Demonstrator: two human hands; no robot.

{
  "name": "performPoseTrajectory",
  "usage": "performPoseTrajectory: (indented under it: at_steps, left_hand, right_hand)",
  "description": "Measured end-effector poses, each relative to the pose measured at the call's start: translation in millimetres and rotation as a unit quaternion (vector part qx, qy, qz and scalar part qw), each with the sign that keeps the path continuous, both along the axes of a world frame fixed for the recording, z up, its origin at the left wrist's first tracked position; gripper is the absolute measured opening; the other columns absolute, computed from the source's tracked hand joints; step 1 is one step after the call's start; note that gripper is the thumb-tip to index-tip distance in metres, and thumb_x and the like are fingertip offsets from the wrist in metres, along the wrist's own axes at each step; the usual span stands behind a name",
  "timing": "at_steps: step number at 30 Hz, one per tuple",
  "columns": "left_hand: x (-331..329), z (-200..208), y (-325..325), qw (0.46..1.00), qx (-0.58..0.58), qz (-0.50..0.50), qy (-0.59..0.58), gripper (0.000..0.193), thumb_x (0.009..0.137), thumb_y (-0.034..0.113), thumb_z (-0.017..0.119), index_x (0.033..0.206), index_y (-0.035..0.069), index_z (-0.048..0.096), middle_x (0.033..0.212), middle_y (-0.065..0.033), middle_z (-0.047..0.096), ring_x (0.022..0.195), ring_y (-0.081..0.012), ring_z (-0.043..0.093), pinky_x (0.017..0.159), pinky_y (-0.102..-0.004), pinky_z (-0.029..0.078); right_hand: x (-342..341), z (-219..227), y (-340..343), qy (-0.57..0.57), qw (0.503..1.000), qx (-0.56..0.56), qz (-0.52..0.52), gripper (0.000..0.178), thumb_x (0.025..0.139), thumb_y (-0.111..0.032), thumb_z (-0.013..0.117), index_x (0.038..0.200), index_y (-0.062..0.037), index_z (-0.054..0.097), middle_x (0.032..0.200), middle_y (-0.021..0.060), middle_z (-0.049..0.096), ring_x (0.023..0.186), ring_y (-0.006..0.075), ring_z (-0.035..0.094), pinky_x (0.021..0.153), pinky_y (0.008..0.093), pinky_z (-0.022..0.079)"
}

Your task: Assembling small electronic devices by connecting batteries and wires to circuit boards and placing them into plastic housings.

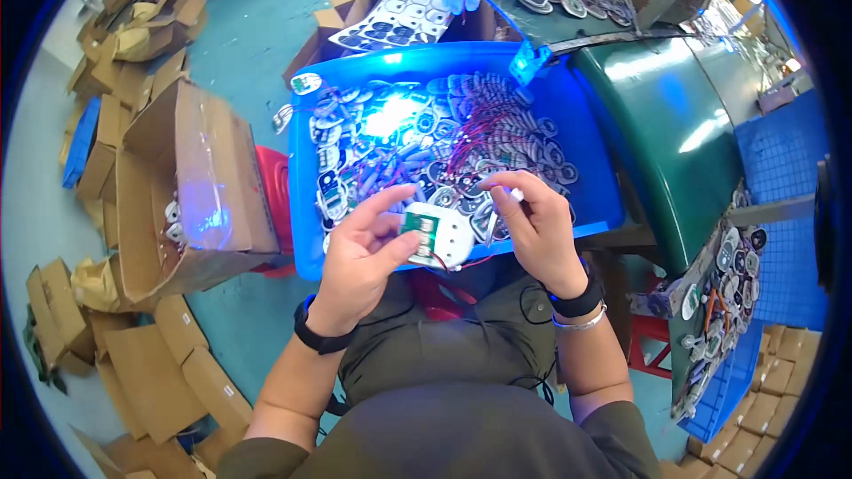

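My left hand [355, 253] grips a rounded white plastic housing [455, 239] between thumb and fingers. A green circuit board [417, 225] sits on the housing's left part, and a thin dark red wire trails from its lower edge. To the right, my right hand [543, 235] has thumb and forefinger pinched together, apart from the housing. A small white bit shows at those fingertips, too little to name. Below both hands stands a blue bin [596, 173], heaped with white and grey housings [524, 137], circuit boards and red wires [475, 137].
An open cardboard box [226, 186] is left of the bin, by a red stool [273, 182]. A green machine cover [661, 142] rises on the right. More parts [723, 279] lie on a surface at lower right. Flattened cartons [173, 368] cover the floor at lower left.
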State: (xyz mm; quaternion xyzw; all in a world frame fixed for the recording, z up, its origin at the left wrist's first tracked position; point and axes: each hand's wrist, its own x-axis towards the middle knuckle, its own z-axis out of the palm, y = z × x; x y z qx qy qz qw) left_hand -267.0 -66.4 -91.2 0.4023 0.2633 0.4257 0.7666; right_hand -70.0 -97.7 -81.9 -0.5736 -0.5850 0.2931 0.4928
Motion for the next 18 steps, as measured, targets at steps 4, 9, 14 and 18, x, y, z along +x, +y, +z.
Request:
performPoseTrajectory:
  at_steps: [4,9,14,18]
  left_hand:
    - [2,14,2,0.994,0.002,-0.11,-0.024,0.05,0.081,-0.004,0.055,0.127,0.002,0.037,0.094,-0.0098,0.059,0.088,-0.0118,0.056,0.076,-0.0233,0.045]
    - [8,17,16,0.986,0.102,-0.111,0.075,0.028,0.082,0.001,0.055,0.11,-0.003,0.052,0.094,-0.0076,0.06,0.082,-0.0118,0.059,0.072,-0.0238,0.049]
    - [-9,22,20,0.991,0.092,-0.075,0.059,0.028,0.081,0.0,0.055,0.108,-0.006,0.054,0.096,-0.0099,0.06,0.083,-0.0127,0.059,0.073,-0.0245,0.049]
    - [-24,25,18,0.995,0.091,-0.043,0.027,0.031,0.077,-0.002,0.057,0.107,-0.009,0.053,0.095,-0.0159,0.061,0.084,-0.0193,0.061,0.076,-0.0301,0.049]
  right_hand:
    - [-11,-5,0,-0.143,0.988,0.037,0.044,0.014,0.077,-0.001,0.056,0.091,-0.0025,0.059,0.072,0.0114,0.055,0.066,0.0262,0.054,0.057,0.033,0.043]
    - [-9,-11,1,-0.113,0.985,0.045,0.123,0.023,0.074,-0.011,0.061,0.096,-0.0045,0.059,0.077,0.0122,0.057,0.069,0.0284,0.057,0.061,0.0347,0.045]
    - [5,-27,2,-0.117,0.989,0.003,0.094,0.012,0.077,-0.005,0.059,0.088,0.0002,0.06,0.077,0.0121,0.059,0.07,0.0244,0.058,0.063,0.03,0.044]
    - [14,-62,8,-0.191,0.975,-0.03,0.106,0.009,0.077,-0.005,0.059,0.084,0.0002,0.059,0.083,0.0129,0.059,0.075,0.0264,0.057,0.066,0.0313,0.045]
